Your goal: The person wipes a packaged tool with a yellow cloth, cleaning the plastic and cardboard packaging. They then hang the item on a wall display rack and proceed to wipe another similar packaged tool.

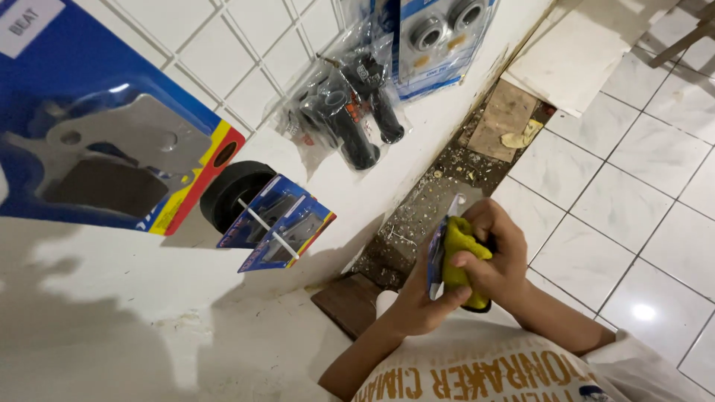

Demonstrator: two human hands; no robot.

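While both hands meet low in the view, the largest things sit around them: white wall [112,298] with a wire grid rack [246,67], white tiled floor [633,186], and a strip of bare, crumbled floor [447,186] along the wall base. On the rack hang a large blue blister card [97,126], a bag of black handlebar grips [350,112], a pack with round metal parts [439,37], and two small blue cards [279,223] on a peg beside a black roller [231,193].

Left hand [421,301] grips a thin blue card pack [435,260] edge-on, fingers closed on its lower part; long axis roughly upright, tilted toward the wall. Right hand [495,253] presses a yellow cloth [462,260] flat against the pack's face, fingers curled over the cloth. Cloth lies right of the pack, touching it.
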